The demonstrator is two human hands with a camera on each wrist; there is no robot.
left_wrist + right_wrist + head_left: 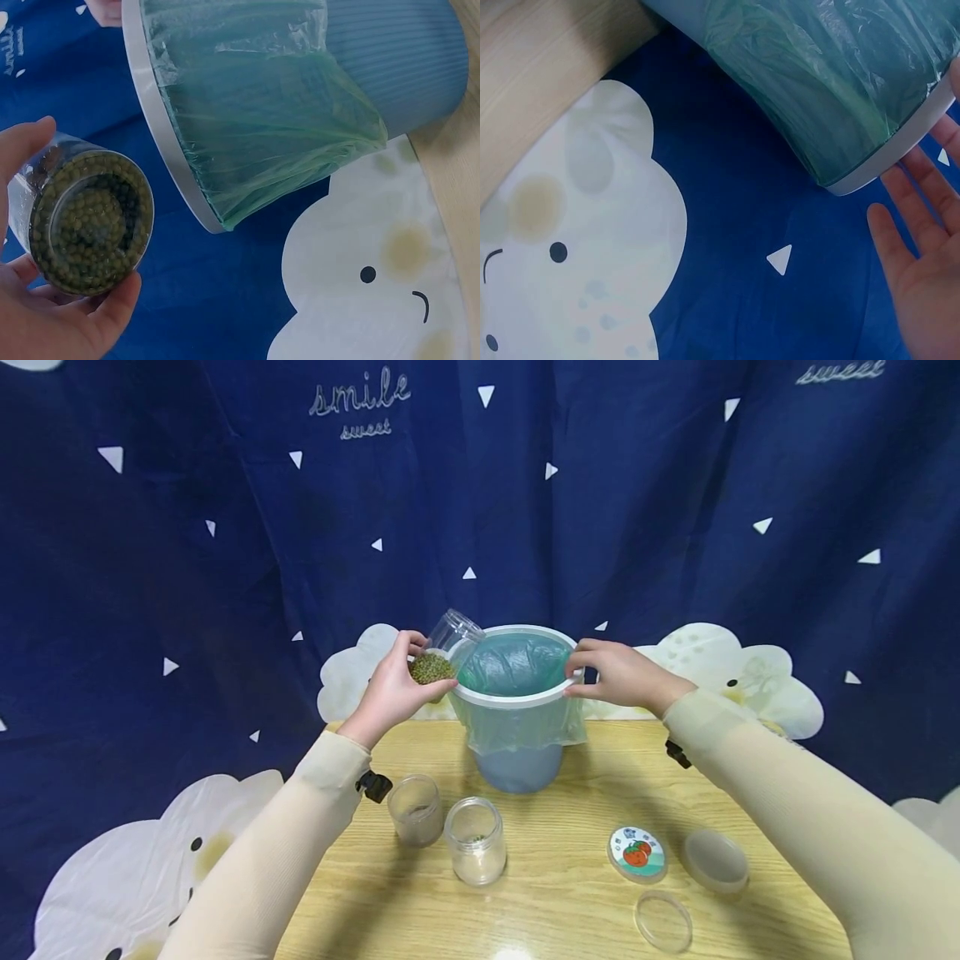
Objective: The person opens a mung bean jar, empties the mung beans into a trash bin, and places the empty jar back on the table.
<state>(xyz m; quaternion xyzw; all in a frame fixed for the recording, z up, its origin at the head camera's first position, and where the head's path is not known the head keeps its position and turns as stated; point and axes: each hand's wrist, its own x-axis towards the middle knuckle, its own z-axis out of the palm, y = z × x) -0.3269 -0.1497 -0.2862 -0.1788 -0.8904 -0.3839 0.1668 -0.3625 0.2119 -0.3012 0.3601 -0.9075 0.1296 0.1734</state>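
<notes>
My left hand (397, 681) grips a clear jar (455, 628) partly filled with green beans (432, 667). It leans to the right, its mouth by the left rim of a blue trash bin (519, 768). The left wrist view shows the jar's base, with beans (86, 221) packed behind it. A thin green bag (517, 727) lines the bin and folds over its white rim (517, 700). On the opposite side, my right hand (618, 672) holds the rim between thumb and fingers. In the right wrist view this hand (930, 262) is partly cut off at the edge.
Two clear jars, one left (416, 814) and one nearer (476, 847), stand uncovered on the wooden table (555, 877). To the right lie a lid with a tomato picture (637, 853), a plain lid (716, 861) and a clear ring (663, 922). A dark blue curtain (480, 485) hangs behind.
</notes>
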